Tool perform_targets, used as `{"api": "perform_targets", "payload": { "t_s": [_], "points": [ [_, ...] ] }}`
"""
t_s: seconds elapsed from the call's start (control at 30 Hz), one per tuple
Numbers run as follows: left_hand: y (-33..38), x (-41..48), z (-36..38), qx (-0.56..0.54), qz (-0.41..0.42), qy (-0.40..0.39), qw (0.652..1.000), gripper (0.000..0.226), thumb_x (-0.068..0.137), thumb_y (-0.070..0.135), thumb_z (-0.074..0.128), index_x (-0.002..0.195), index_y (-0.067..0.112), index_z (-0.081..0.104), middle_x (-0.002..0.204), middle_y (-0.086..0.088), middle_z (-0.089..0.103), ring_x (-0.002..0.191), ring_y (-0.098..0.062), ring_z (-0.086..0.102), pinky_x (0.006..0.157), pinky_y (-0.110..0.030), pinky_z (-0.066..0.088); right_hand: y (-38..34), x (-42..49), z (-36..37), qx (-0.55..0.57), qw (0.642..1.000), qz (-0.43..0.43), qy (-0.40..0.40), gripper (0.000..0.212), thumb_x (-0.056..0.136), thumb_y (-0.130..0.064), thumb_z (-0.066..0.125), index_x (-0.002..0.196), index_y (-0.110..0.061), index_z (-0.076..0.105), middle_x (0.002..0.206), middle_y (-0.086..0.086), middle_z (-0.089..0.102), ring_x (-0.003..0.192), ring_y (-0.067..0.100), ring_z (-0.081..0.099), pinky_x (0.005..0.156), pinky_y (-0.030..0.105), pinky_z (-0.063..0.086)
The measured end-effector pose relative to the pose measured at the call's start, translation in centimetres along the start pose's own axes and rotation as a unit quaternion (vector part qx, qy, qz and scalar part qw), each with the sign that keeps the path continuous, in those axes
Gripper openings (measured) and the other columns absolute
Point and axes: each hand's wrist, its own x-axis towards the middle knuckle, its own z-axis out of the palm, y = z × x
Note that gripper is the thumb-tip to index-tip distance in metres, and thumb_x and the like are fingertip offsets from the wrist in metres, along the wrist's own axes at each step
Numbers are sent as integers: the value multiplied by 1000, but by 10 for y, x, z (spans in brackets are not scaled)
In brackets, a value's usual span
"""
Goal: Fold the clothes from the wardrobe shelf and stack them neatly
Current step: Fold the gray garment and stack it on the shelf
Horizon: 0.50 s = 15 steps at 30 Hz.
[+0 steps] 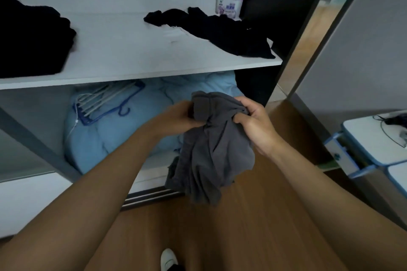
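Observation:
A crumpled dark grey garment (pixel 211 152) hangs in front of the wardrobe, below the white shelf (pixel 136 50). My left hand (pixel 178 116) grips its bunched top edge from the left. From the right, my right hand (pixel 255 123) grips the same bunched top, thumb and fingers curled into the cloth. On the shelf a black pile of clothes (pixel 30 37) lies at the far left. A loose, spread-out black garment (pixel 220 28) lies at the shelf's right end.
A purple-lidded tub (pixel 229 3) stands at the shelf's back right. Below the shelf lies light blue bedding (pixel 114 134) with blue and white hangers (pixel 105 103) on it. A white and blue drawer unit (pixel 370 149) stands at the right on the wooden floor (pixel 253 226).

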Motion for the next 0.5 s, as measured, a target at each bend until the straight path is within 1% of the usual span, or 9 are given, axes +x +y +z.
{"api": "perform_targets", "payload": {
  "t_s": [0.1, 0.13, 0.2, 0.27, 0.33, 0.37, 0.4, 0.47, 0.5],
  "points": [
    [26, -10, 29, 6, 0, 40, 999, 24, 77, 48, 63, 85, 26, 67, 75, 20, 67, 68, 20, 56, 65, -11, 46, 0, -24, -35, -126, 991, 14, -38, 39, 84, 9, 53, 106, -18, 71, 102, -3, 71, 100, 15, 64, 92, 38, 51],
    [33, -14, 38, 19, 1, 56, 998, 16, 81, 41, 63, 79, 26, 65, 66, 21, 64, 63, 21, 54, 58, -7, 41, -2, -30, -44, -142, 988, 18, -54, 36, 88, 3, 57, 113, -20, 69, 108, -6, 70, 104, 11, 64, 95, 35, 52],
    [43, -22, 55, 54, 5, 67, 996, 16, 87, 30, 65, 73, 24, 61, 62, 17, 61, 59, 19, 53, 55, -6, 39, -8, -42, -54, -119, 990, 23, -76, 36, 92, -25, 66, 128, -29, 59, 118, -14, 65, 107, 3, 62, 97, 30, 53],
    [51, -32, 71, 83, -6, 67, 994, 17, 90, 22, 64, 73, 18, 63, 64, 12, 61, 59, 10, 52, 53, -10, 39, -12, -53, -50, -149, 984, 32, -95, 68, 79, -61, 67, 139, -41, 42, 123, -19, 59, 109, 1, 59, 94, 26, 50],
    [58, -44, 83, 64, -21, 74, 995, 20, 88, 12, 64, 69, 16, 62, 64, 6, 60, 56, 7, 48, 51, -18, 36, -9, -63, -36, -242, 963, 34, -111, 88, 67, -75, 64, 142, -41, 34, 126, -15, 55, 109, 6, 57, 94, 30, 46],
    [61, -51, 87, 52, -25, 80, 995, 24, 86, 6, 64, 66, 18, 61, 64, 5, 59, 55, 7, 47, 53, -22, 35, -6, -68, -30, -279, 954, 21, -109, 82, 68, -74, 65, 138, -37, 40, 124, -12, 56, 108, 8, 57, 93, 33, 46],
    [63, -57, 90, 39, -26, 84, 995, 27, 85, 2, 65, 66, 20, 60, 63, 6, 58, 55, 7, 47, 56, -23, 35, -1, -73, -25, -296, 950, 2, -94, 66, 73, -68, 66, 126, -32, 51, 116, -11, 59, 103, 10, 58, 90, 36, 48],
    [65, -71, 92, 13, -13, 97, 995, 29, 83, -2, 69, 70, 23, 63, 61, 15, 58, 59, 8, 48, 59, -22, 36, 3, -78, -16, -281, 958, -28, -49, 30, 84, -50, 68, 99, -25, 60, 93, -8, 62, 88, 14, 60, 80, 38, 50],
    [67, -77, 93, -1, -2, 108, 994, 30, 84, -3, 70, 73, 25, 64, 59, 20, 59, 60, 10, 49, 61, -19, 37, 3, -79, -14, -264, 963, -34, -34, 20, 87, -40, 68, 93, -22, 61, 87, -6, 63, 84, 16, 60, 76, 39, 50]
  ]
}}
